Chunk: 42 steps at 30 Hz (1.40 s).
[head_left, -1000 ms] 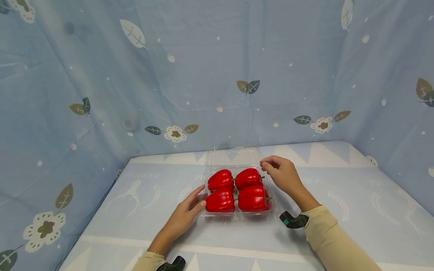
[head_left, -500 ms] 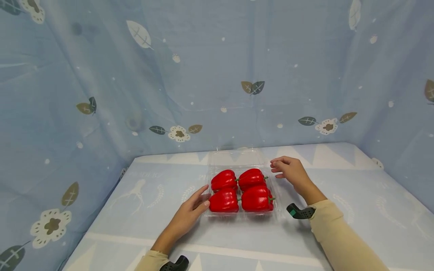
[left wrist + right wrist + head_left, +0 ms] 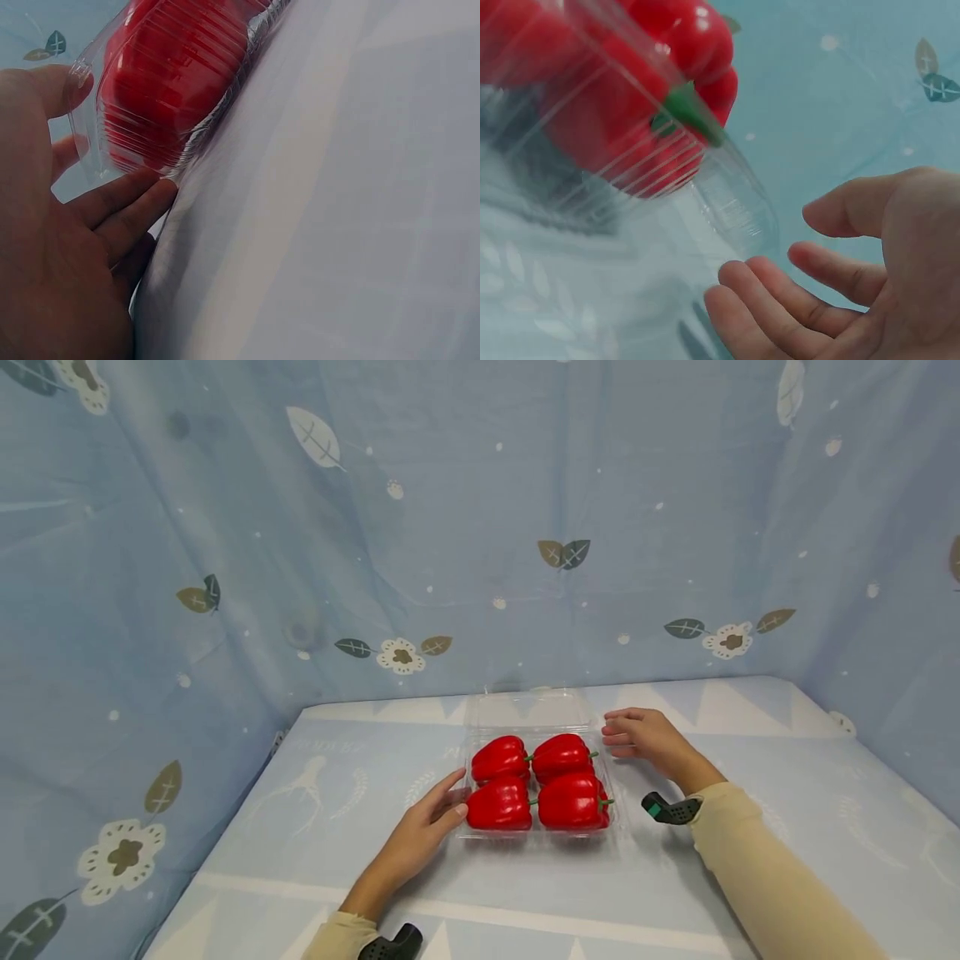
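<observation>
Left hand point(image 3: 420, 837) against pepper tray point(image 3: 537, 832)

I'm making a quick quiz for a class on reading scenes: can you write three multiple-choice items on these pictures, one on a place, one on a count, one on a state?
1. Where does the left hand rest?
A. against the left side of the clear box
B. on the open lid
C. on the curtain

2. How many red peppers lie in the box?
A. two
B. four
C. six

3. How is the right hand?
A. gripping a pepper
B. fist on the lid
C. loose beside the box, holding nothing

Answers: 1 A, its fingers touch the box's left wall. 2 B, two rows of two. 3 C, its fingers curl loosely, nothing between them.
</observation>
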### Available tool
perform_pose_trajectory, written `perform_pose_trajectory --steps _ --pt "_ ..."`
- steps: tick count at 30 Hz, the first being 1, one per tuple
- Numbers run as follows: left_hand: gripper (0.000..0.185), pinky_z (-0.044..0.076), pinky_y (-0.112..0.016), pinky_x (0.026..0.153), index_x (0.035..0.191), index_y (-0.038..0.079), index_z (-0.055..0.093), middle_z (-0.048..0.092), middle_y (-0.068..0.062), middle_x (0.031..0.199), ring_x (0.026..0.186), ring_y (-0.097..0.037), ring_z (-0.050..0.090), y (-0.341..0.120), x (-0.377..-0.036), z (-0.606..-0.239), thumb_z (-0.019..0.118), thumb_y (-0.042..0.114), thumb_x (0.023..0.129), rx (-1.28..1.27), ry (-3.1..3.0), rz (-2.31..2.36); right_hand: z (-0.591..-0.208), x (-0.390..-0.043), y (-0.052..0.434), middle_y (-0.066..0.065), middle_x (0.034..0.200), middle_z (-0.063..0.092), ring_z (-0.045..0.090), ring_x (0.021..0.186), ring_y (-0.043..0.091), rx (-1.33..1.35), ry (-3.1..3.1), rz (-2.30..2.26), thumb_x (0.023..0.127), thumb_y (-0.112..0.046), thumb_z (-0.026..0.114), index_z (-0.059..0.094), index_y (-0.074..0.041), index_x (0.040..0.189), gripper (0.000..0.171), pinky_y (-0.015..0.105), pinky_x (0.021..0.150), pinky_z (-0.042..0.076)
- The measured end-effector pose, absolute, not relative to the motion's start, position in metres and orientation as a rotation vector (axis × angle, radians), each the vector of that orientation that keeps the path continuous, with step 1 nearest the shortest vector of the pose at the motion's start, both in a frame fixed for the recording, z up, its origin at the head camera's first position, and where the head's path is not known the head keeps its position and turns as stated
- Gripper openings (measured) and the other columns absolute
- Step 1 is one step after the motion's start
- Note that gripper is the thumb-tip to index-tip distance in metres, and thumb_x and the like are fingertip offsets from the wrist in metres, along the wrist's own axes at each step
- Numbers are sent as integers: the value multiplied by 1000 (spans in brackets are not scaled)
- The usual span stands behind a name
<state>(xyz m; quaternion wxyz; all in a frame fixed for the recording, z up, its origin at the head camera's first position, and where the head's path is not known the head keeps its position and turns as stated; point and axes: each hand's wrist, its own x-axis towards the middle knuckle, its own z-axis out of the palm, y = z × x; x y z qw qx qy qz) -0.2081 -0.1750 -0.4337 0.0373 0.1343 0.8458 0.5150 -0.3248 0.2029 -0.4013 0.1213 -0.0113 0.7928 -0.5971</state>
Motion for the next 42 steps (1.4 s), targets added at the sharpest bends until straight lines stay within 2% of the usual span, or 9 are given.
perform_pose_trajectory --steps 7,16,23,33,42 --pt "57 45 -47 97 146 37 36 53 -4 137 128 -28 48 -174 -209 -434 54 48 93 392 2643 1536 -402 -336 199 27 133 50 60 112 33 -78 2283 -1715 100 -29 49 38 6 139 54 40 86 53" --pt "57 44 -47 98 145 38 37 52 -3 138 129 -27 46 -174 -209 -435 56 48 92 387 2633 1550 -407 -346 187 28 126 52 65 102 28 -82 2241 -1717 98 -32 52 39 12 135 59 37 82 55" --pt "58 44 -45 99 145 38 36 52 -2 138 129 -25 47 -174 -208 -436 56 49 92 388 2608 1560 -411 -349 187 25 122 57 66 98 24 -126 2268 -1693 97 -30 55 40 7 137 57 36 82 55" --pt "61 45 -40 99 146 39 34 52 2 138 126 -20 49 -173 -211 -436 56 52 91 397 2650 1518 -405 -348 188 28 125 55 68 96 24 -169 2263 -1734 97 -27 57 34 6 141 60 36 82 55" --pt "59 47 -42 96 145 41 34 54 0 136 125 -23 51 -173 -210 -439 57 50 91 381 2650 1532 -404 -348 192 26 127 54 65 100 28 -246 2324 -1760 92 -27 65 35 3 139 64 38 87 53"
